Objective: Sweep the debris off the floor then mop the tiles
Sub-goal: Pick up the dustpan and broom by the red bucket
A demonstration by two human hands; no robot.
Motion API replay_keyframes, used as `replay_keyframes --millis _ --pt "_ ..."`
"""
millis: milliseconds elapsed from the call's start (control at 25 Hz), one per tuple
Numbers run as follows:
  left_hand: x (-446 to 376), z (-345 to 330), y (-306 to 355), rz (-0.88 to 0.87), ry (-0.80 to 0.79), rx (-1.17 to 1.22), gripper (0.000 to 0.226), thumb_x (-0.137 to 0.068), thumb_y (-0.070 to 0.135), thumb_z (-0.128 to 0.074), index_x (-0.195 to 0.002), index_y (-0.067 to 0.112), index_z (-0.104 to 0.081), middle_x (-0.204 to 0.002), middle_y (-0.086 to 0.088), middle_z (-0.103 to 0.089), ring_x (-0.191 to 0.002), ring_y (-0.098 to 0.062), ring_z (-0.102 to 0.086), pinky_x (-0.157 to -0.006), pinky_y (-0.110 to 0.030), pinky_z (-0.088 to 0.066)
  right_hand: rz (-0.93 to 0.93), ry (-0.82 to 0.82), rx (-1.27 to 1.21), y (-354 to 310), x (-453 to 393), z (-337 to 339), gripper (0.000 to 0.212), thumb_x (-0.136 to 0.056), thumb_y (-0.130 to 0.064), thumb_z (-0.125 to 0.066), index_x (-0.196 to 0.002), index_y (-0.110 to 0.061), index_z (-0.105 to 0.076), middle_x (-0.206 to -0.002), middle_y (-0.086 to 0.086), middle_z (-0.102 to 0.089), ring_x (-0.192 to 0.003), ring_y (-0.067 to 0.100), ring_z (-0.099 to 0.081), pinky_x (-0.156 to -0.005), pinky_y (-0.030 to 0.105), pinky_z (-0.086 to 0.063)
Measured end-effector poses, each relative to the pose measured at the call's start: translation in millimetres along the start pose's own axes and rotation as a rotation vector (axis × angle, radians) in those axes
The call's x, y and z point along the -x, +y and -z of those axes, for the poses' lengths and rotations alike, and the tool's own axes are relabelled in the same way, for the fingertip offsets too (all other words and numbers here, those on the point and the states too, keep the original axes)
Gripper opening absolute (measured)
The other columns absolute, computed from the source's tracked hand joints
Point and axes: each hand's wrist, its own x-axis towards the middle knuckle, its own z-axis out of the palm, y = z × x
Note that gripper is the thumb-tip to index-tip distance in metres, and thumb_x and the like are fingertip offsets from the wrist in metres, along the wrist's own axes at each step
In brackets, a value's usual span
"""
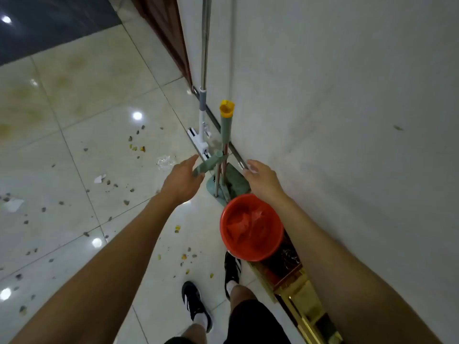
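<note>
Glossy pale tile floor [74, 150] runs up to a white wall [347, 95]; debris [129, 202] lies scattered across the tiles. From my head view, the broom and dustpan set [224, 145] stands against the wall beside the flat mop [202, 115], with an orange bin [252, 227] near my feet. My left hand [182, 180] reaches wide toward the green grip, my right hand [262, 180] spread, holding nothing. I judge a clumsy grab could topple the mop. No readable writing

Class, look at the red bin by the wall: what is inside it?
The red bin holds a crumpled red liner, loosely bunched. The liner covers the bottom, so anything beneath it cannot be seen.
</note>
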Motion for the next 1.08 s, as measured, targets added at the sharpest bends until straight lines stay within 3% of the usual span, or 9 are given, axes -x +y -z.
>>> replay_keyframes --millis 280,400,520,600,680,760,840,1000,1080 --pt "-47 -26 -6 0.097 -0.097 0.035 0.055 -0.102 0.036 -0.052 -0.153 0.022 -0.035 -0.15 -0.008 -0.049 -0.131 -0.033 -0.05 -0.106 -0.049 -0.046 0.059 -0.024 0.04 -16 -43 -6 0.042 -0.102 -0.027 -0.046 -0.143 -0.021 -0.051 -0.142 0.004 -0.055 -0.127 0.019 -0.053 -0.096 0.018 -0.034" --pt "-54 -35 -1 0.054 -0.1 0.078 0.043 -0.102 0.031 -0.05 -0.145 0.028 -0.046 -0.127 -0.006 -0.066 -0.105 -0.026 -0.063 -0.089 -0.04 -0.053 0.09 -0.037 -0.032 -32 -46 -8 0.038 -0.105 -0.026 -0.042 -0.14 -0.025 -0.054 -0.134 0.0 -0.06 -0.108 0.007 -0.054 -0.084 0.009 -0.036" --pt "-56 -43 1 0.034 -0.07 0.133 0.033 -0.1 0.026 -0.053 -0.133 0.029 -0.057 -0.103 0.0 -0.068 -0.083 -0.018 -0.061 -0.076 -0.034 -0.053 0.096 -0.035 -0.068 -42 -49 -13 0.033 -0.104 -0.028 -0.043 -0.131 -0.028 -0.062 -0.118 -0.006 -0.064 -0.094 0.003 -0.052 -0.067 0.002 -0.031" --pt "-54 -46 2 0.074 -0.058 0.124 0.024 -0.098 0.029 -0.057 -0.122 0.027 -0.06 -0.094 0.003 -0.065 -0.077 -0.018 -0.061 -0.074 -0.038 -0.057 0.098 -0.016 -0.09 -42 -44 -16 0.029 -0.103 -0.029 -0.046 -0.119 -0.029 -0.069 -0.106 -0.007 -0.068 -0.09 0.008 -0.058 -0.069 0.011 -0.039" --pt "-53 -48 2 0.134 -0.086 0.099 0.018 -0.095 0.034 -0.062 -0.108 0.024 -0.057 -0.088 0.001 -0.063 -0.074 -0.017 -0.06 -0.068 -0.038 -0.057 0.063 -0.015 -0.161 -39 -38 -21 0.022 -0.098 -0.031 -0.054 -0.099 -0.031 -0.076 -0.093 -0.002 -0.072 -0.089 0.019 -0.064 -0.075 0.031 -0.05" --pt "-51 -50 3 0.191 -0.145 0.11 0.025 -0.091 0.035 -0.069 -0.103 0.021 -0.052 -0.087 -0.001 -0.062 -0.074 -0.017 -0.06 -0.061 -0.034 -0.053 -0.019 -0.039 -0.3 -39 -30 -26 0.02 -0.091 -0.035 -0.06 -0.079 -0.033 -0.076 -0.089 0.008 -0.071 -0.094 0.032 -0.066 -0.086 0.05 -0.053" --pt "-47 -54 2 0.235 -0.183 0.171 0.035 -0.087 0.037 -0.072 -0.104 0.021 -0.046 -0.089 -0.003 -0.065 -0.073 -0.021 -0.066 -0.058 -0.038 -0.057 -0.056 -0.046 -0.293 -39 -24 -30 0.026 -0.087 -0.043 -0.059 -0.077 -0.024 -0.074 -0.091 0.014 -0.07 -0.096 0.038 -0.065 -0.089 0.06 -0.052" --pt "-33 -63 2 0.263 -0.195 0.18 0.024 -0.093 0.032 -0.064 -0.109 0.018 -0.051 -0.082 -0.006 -0.068 -0.057 -0.019 -0.065 -0.043 -0.026 -0.047 -0.018 -0.092 -0.162 -38 -9 -38 0.037 -0.098 -0.041 -0.051 -0.086 -0.015 -0.074 -0.09 0.009 -0.073 -0.09 0.024 -0.069 -0.084 0.051 -0.057" --pt "-25 -68 -2 0.264 -0.175 0.144 0.015 -0.097 0.028 -0.058 -0.1 0.014 -0.061 -0.081 -0.008 -0.069 -0.064 -0.023 -0.068 -0.051 -0.031 -0.053 -0.014 -0.112 -0.148 -38 -3 -42 0.033 -0.1 -0.037 -0.051 -0.084 -0.02 -0.074 -0.087 0.002 -0.074 -0.085 0.009 -0.07 -0.082 0.043 -0.058"
